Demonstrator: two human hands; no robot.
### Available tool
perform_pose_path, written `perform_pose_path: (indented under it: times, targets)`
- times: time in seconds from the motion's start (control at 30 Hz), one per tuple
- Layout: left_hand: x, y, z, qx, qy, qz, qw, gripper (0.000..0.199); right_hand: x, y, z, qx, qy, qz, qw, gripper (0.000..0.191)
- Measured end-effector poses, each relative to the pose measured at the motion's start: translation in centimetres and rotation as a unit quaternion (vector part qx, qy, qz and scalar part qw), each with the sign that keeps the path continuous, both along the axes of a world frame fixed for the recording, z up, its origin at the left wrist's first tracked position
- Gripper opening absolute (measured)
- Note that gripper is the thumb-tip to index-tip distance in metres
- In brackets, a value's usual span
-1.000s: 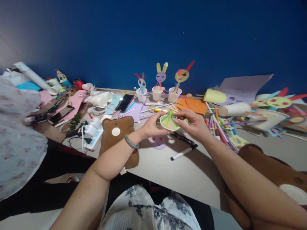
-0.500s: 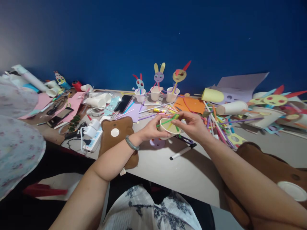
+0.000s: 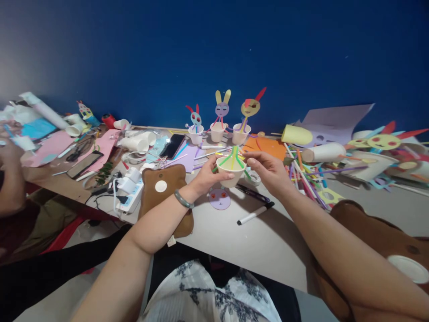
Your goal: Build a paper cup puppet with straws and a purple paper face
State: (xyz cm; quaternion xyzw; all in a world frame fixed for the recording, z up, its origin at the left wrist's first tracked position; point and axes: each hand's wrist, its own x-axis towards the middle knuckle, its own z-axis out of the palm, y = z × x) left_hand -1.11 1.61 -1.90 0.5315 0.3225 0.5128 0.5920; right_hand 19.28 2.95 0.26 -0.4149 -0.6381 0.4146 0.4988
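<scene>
A white paper cup (image 3: 231,180) is held by my left hand (image 3: 211,175), whose fingers wrap round its left side. Green and yellow pipe cleaners (image 3: 235,156) rise from the cup to a joined point, and green ends stick out past the rim. My right hand (image 3: 268,170) is beside the cup on the right, fingers apart, with nothing seen in it. Below the cup a round purple paper face (image 3: 220,199) lies on the table. A white marker with a black cap (image 3: 255,213) and a dark pen (image 3: 253,193) lie to its right.
Behind stand three cup figures with paper heads (image 3: 222,108). A brown bear-shaped pad (image 3: 164,197) and a white power strip (image 3: 130,197) lie on the left. Loose pipe cleaners (image 3: 304,179) and another brown pad (image 3: 375,250) are on the right. Another person's arm (image 3: 11,174) shows far left.
The cup has turned more upright and the pipe cleaners now stand above its rim. My right hand has let go and drawn back to the right. The floral-clad person at far left has moved out of view.
</scene>
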Motion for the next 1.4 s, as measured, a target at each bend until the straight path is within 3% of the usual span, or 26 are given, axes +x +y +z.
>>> perform_pose_path:
  times: [0.1,0.33,0.5,0.67,0.83,1.03,1.2,1.4]
  targets:
    - [-0.1,0.2,-0.2,0.015,0.009,0.012,1.000,0.073,0.3,0.3,-0.4,0.002,-0.008,-0.004,1.000,0.040]
    - [0.1,-0.2,-0.4,0.017,0.080,-0.011,0.997,0.079,0.4,0.8,-1.1,0.092,-0.074,-0.006,0.993,0.021]
    - [0.2,-0.3,-0.3,0.014,0.101,-0.014,0.995,0.079,0.2,0.7,-1.0,0.091,-0.095,0.021,0.991,0.020]
    - [0.2,-0.4,-0.1,0.000,0.087,-0.018,0.996,0.078,0.1,0.6,-1.1,0.061,-0.094,0.030,0.993,0.028]
    - [-0.2,-0.1,0.4,0.024,0.035,0.021,0.999,0.076,-0.1,0.2,-0.9,0.005,-0.007,0.004,1.000,0.046]
    - [-0.7,0.6,1.0,-0.139,-0.087,0.031,0.986,0.072,0.0,0.7,-1.0,0.011,0.014,-0.033,0.999,0.057]
    - [-1.2,1.2,1.0,-0.162,-0.137,0.057,0.976,0.063,-0.2,0.5,-1.2,0.004,-0.007,-0.024,1.000,0.049]
    - [-1.4,1.2,1.0,-0.104,-0.078,0.093,0.987,0.066,-0.5,-0.4,-0.9,0.018,-0.099,0.026,0.995,0.034]
